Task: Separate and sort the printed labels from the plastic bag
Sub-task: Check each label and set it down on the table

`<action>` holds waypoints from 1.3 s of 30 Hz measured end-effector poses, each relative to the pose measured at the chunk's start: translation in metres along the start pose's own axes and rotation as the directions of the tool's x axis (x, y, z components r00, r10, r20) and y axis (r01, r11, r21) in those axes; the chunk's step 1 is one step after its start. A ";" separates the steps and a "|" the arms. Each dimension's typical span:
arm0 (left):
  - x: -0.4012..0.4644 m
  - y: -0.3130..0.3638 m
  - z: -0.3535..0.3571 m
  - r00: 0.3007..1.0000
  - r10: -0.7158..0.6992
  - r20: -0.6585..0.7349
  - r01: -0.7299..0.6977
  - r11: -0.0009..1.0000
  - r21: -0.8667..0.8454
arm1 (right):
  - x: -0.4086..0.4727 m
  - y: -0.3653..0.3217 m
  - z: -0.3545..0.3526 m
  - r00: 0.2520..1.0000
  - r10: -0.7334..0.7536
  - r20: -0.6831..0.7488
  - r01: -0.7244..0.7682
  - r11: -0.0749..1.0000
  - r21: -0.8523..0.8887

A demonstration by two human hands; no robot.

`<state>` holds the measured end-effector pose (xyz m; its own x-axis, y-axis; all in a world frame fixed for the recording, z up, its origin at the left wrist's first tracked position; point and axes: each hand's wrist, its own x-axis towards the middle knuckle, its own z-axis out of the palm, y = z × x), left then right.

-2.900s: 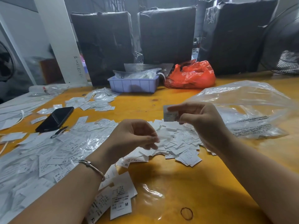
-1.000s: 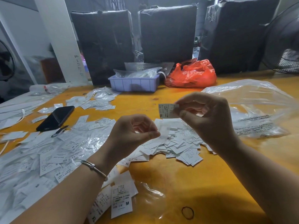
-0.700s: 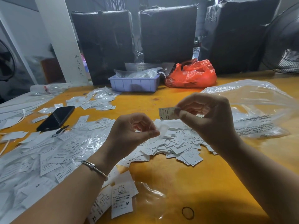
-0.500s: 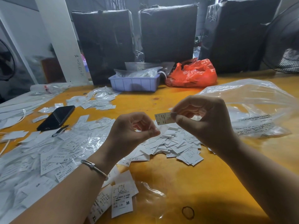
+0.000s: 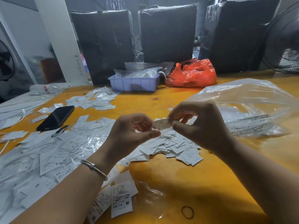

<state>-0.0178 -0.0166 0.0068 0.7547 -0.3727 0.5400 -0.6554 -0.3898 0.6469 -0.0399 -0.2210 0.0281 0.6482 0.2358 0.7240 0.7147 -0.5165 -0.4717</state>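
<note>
A: Table [image 5: 161, 101] first — a broad orange-yellow wooden top. What lies on it?

B: Biggest, the crumpled clear plastic bag [image 5: 249, 109] with black print, on the right side. Left of centre, a wide spread of white printed labels [image 5: 53, 152] mixed with clear film. Between the forearms, a smaller loose heap of white labels [image 5: 174, 147].

A: And at the back?

B: A red plastic bag [image 5: 192, 73] just beside a lilac plastic tray [image 5: 134, 84]. On the left, a black phone [image 5: 56, 117] lies flat among the labels.

A: The hands?

B: Both raised over the heap. The right hand [image 5: 202, 125] pinches one small white label [image 5: 162, 124] by its right end; the left hand [image 5: 131, 133] — fingers curled, thumb against fingertip — meets its left end. Near the front edge, a thin black rubber band [image 5: 187, 212].
</note>
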 end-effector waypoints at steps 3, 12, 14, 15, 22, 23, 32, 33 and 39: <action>0.000 -0.001 0.001 1.000 -0.010 0.025 0.010 1.000 0.012 | 0.001 0.003 -0.001 0.998 0.007 0.055 -0.003 0.997 -0.073; 0.000 -0.003 0.002 0.995 -0.064 0.074 0.064 0.998 0.003 | 0.004 0.009 -0.006 0.982 0.038 0.185 -0.014 0.992 -0.128; 0.000 -0.003 0.003 0.994 -0.066 0.090 0.066 0.998 0.003 | 0.003 0.011 -0.005 0.973 0.048 0.226 -0.025 0.994 -0.105; 0.000 -0.002 0.004 0.993 -0.065 0.097 0.065 0.998 0.002 | 0.003 0.011 -0.004 0.967 0.054 0.249 -0.031 0.995 -0.094; -0.001 -0.003 0.006 0.987 -0.099 0.128 0.102 0.995 -0.021 | 0.003 0.014 0.004 0.952 0.105 0.288 -0.109 0.994 -0.003; 0.000 -0.003 0.005 0.987 -0.108 0.115 0.112 0.993 -0.031 | 0.003 0.014 0.004 0.955 0.118 0.272 -0.131 0.991 0.031; 0.001 -0.004 0.007 0.964 -0.227 0.141 0.258 0.928 -0.270 | -0.001 0.010 0.014 0.976 0.142 0.165 -0.170 0.971 0.170; 0.001 -0.004 0.008 0.962 -0.236 0.141 0.266 0.925 -0.270 | -0.002 0.010 0.015 0.975 0.135 0.179 -0.159 0.979 0.126; 0.003 -0.007 0.005 0.959 -0.280 0.042 0.280 0.916 -0.288 | -0.001 0.012 0.013 0.987 0.107 0.119 -0.112 0.993 0.038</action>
<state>-0.0111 -0.0195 0.0010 0.9059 -0.2834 0.3147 -0.3805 -0.2183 0.8987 -0.0289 -0.2165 0.0150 0.7478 0.2757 0.6040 0.6467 -0.5084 -0.5686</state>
